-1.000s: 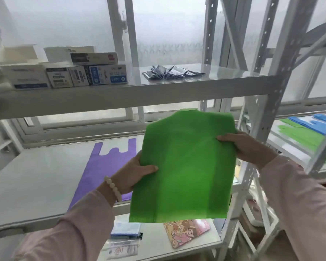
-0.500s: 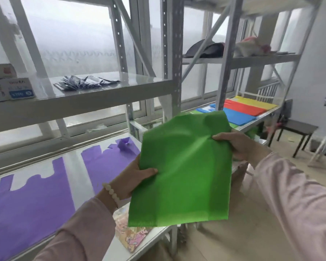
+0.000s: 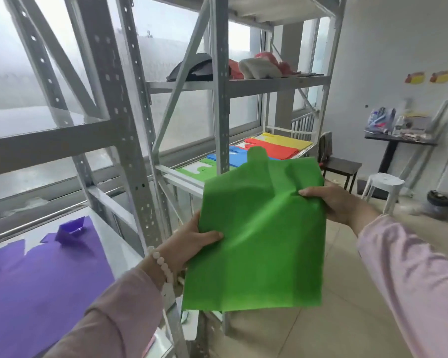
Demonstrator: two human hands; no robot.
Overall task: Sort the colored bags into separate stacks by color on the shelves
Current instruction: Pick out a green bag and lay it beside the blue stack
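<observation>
I hold a flat green bag (image 3: 259,241) in front of me with both hands. My left hand (image 3: 192,241) grips its left edge, thumb on top. My right hand (image 3: 331,202) pinches its upper right edge. On the shelf at lower left lie purple bags (image 3: 42,280), one with a folded handle. On the further shelf to the right, bags lie side by side: a green bag stack (image 3: 197,170), a blue bag stack (image 3: 230,156), a red bag stack (image 3: 272,149) and a yellow bag stack (image 3: 287,139).
Grey metal shelf uprights (image 3: 130,156) stand between the two shelf bays. A dark cap and cloth items (image 3: 243,68) lie on an upper shelf. A dark chair (image 3: 339,164), white stool (image 3: 383,184) and small table (image 3: 398,143) stand at right on the tiled floor.
The view has swung right, from the left bay with boxes toward the bay with coloured stacks. Both hands keep their hold and the green bag moves right with them.
</observation>
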